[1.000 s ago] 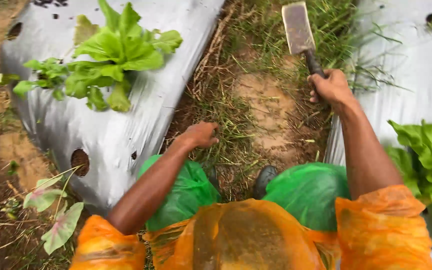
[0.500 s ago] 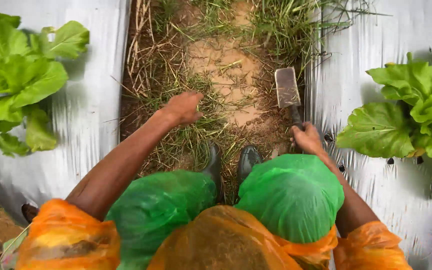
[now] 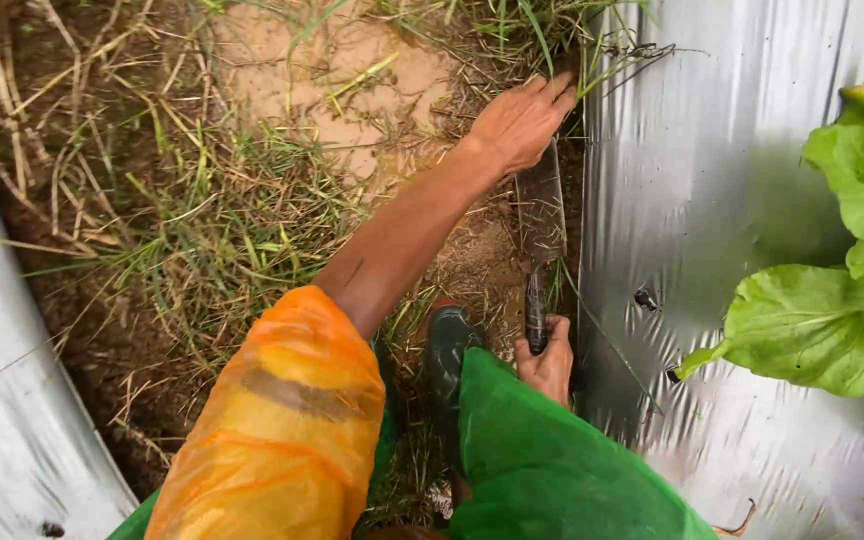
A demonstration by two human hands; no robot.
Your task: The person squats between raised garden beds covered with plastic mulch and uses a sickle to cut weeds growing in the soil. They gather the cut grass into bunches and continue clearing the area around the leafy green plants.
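Beside the silver mulch sheet (image 3: pixel 712 200), the right hand (image 3: pixel 546 367) grips the handle of a flat-bladed knife (image 3: pixel 540 225) lying on the soil, while the left hand (image 3: pixel 520 122), fingers extended together, reaches into the grass (image 3: pixel 542 30) just beyond the blade's tip.

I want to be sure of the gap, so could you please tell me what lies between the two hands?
In the head view, the knife's flat blade spans it: the right hand grips the handle, the left hand rests over the blade's far end.
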